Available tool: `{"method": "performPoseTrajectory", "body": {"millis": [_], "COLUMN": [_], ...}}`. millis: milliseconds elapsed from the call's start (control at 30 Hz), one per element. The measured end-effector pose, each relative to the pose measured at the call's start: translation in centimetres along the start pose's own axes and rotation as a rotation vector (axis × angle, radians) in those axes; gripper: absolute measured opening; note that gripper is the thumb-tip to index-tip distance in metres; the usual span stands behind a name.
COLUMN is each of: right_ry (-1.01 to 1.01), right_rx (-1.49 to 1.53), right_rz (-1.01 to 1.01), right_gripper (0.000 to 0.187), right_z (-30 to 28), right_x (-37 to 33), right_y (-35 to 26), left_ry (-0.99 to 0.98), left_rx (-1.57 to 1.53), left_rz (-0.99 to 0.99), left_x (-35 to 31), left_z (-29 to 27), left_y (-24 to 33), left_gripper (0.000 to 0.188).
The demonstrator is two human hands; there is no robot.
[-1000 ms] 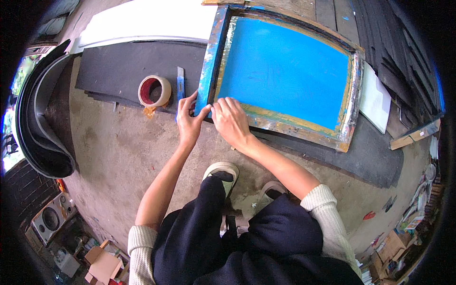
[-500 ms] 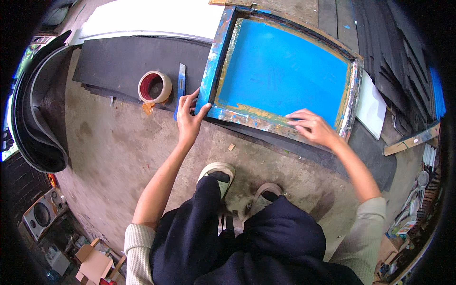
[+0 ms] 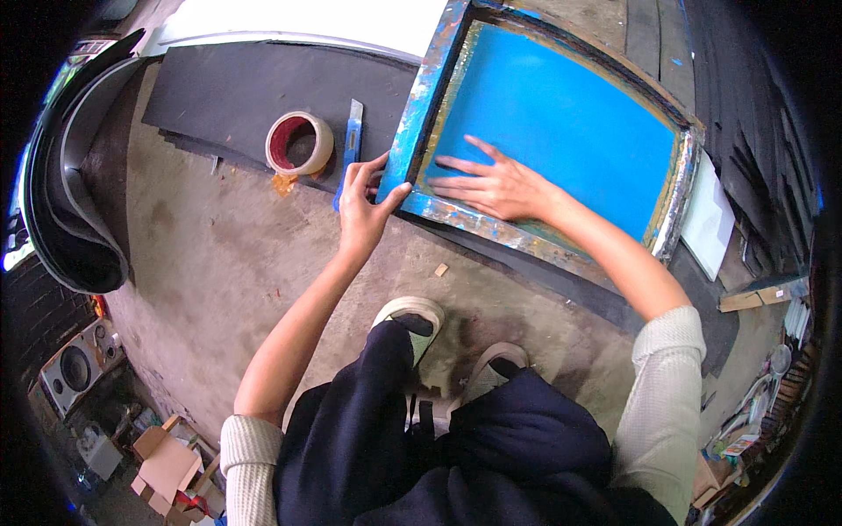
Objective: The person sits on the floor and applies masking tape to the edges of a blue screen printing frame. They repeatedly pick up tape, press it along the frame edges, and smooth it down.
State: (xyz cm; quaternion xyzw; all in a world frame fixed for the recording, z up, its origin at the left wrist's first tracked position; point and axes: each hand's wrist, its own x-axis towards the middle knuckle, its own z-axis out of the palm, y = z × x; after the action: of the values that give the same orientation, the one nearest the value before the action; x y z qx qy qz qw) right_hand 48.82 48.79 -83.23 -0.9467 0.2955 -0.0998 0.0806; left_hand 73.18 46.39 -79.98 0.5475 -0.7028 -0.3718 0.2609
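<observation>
A paint-stained screen printing frame (image 3: 410,131) with a blue mesh (image 3: 579,114) lies slightly tilted on dark sheets. My left hand (image 3: 361,215) grips its near left corner, thumb on top and fingers at the outer side, partly hidden. Over the near left part of the mesh, my right hand (image 3: 504,188) is spread palm down, its fingers apart and pointing left; slight blur hides whether all of them touch. Just left of my left hand lies a blue utility knife (image 3: 353,145) with its blade out. Beside the knife is a roll of cream tape (image 3: 324,147).
Stacked black sheets (image 3: 228,92) lie under the tape, with a white board (image 3: 307,22) behind. Curled black sheets (image 3: 57,210) stand at the left. A white panel (image 3: 709,219) and wooden strip (image 3: 761,298) are at the right. A speaker (image 3: 74,368) and cardboard box (image 3: 167,465) sit lower left.
My right hand has swept left from the frame's near right edge to the near left of the mesh, its fingers now spread. My left hand keeps its hold; the view has shifted slightly.
</observation>
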Motion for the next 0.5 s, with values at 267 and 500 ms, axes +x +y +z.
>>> {"method": "performPoseTrajectory", "body": {"millis": [267,500], "right_ry": [-0.018,-0.339], "right_rx": [-0.050,-0.003], "right_rz": [0.057,0.253], "right_gripper": [0.053,0.061], "right_z": [-0.5,-6.7], "right_x": [-1.6,-16.1], "right_y": [-0.5,-3.5], "left_ry": [-0.040,-0.071], "left_rx": [-0.017,0.010], "left_rz": [0.005,-0.005], "left_x": [0.1,-0.2], "left_z": [-0.4,-0.4], "left_y": [-0.5,-0.9], "left_gripper": [0.049,0.047]}}
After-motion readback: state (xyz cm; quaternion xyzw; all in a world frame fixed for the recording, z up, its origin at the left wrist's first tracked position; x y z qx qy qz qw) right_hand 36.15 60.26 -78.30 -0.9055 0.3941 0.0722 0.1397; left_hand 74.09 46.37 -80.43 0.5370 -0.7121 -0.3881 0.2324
